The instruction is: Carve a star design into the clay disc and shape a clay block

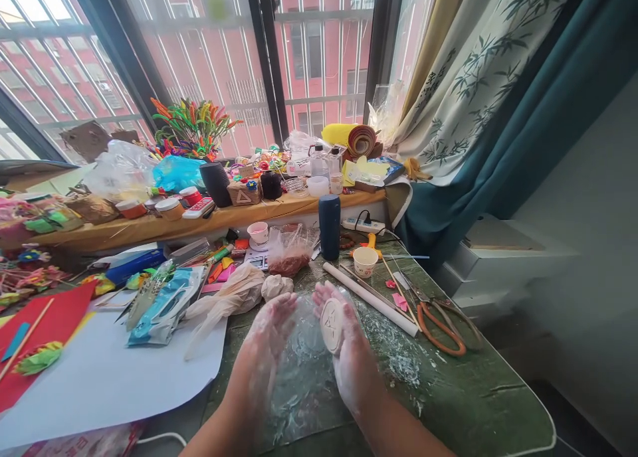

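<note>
My right hand (pixel 353 361) is dusted with white powder and holds a pale oval clay disc (pixel 331 325) upright against its palm. Lines are marked on the disc's face. Slightly blurred, my left hand (pixel 272 334) is held across from it, fingers stretched out and nothing in them. Beneath both hands lies a clear plastic sheet (pixel 304 394) smeared with white powder. Just beyond my left fingertips sits a lump of pale dough or clay (pixel 277 287), beside a crumpled plastic bag (pixel 232 291).
To the right lie a white rolling pin (pixel 371 299), a paper cup (pixel 365 262) and orange-handled scissors (pixel 441 331). A dark blue cylinder (pixel 329 228) stands at the back. White paper (pixel 164 377) and a blue packet (pixel 164 311) lie left. The windowsill (pixel 279 208) is crowded with craft items.
</note>
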Available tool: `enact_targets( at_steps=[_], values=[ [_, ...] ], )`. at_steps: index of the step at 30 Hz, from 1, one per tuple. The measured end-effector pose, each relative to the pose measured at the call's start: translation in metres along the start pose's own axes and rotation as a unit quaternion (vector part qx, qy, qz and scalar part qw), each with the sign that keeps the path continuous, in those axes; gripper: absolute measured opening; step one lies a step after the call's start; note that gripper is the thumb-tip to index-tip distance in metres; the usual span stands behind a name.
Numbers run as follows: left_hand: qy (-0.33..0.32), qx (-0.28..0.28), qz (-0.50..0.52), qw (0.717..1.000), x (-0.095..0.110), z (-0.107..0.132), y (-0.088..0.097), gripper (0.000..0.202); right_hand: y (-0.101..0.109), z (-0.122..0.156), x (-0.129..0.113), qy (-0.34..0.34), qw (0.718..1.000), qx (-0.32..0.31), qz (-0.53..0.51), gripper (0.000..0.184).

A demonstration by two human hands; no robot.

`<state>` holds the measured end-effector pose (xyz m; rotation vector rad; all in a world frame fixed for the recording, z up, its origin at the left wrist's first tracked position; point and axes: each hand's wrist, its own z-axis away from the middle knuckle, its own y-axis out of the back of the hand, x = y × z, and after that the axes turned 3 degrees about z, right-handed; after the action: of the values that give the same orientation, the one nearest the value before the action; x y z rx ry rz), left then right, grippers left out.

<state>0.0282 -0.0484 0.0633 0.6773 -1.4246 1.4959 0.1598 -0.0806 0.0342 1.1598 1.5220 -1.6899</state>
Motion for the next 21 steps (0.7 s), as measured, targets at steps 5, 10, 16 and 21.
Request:
enact_targets(
  at_steps=[5,10,16,21],
  values=[
    [0.184,-0.042,0.21,0.959,-0.011,0.0,-0.003,0.056,-0.004,0.006,-0.015,0.147,0.91,-0.197,0.334,0.096],
    [0.018,0.029,0.144,0.989,0.001,-0.004,0.006,0.054,-0.002,0.0,0.007,-0.029,0.997,0.019,0.065,0.061],
    [-0.129,-0.092,-0.215,0.964,-0.004,-0.015,0.007,0.058,-0.006,-0.014,0.023,-0.289,0.921,-0.008,-0.263,0.061],
    [0.04,0.057,0.005,0.998,-0.012,-0.036,0.013,0.044,0.013,-0.018,0.017,-0.067,0.984,0.104,-0.131,0.061]
  ],
)
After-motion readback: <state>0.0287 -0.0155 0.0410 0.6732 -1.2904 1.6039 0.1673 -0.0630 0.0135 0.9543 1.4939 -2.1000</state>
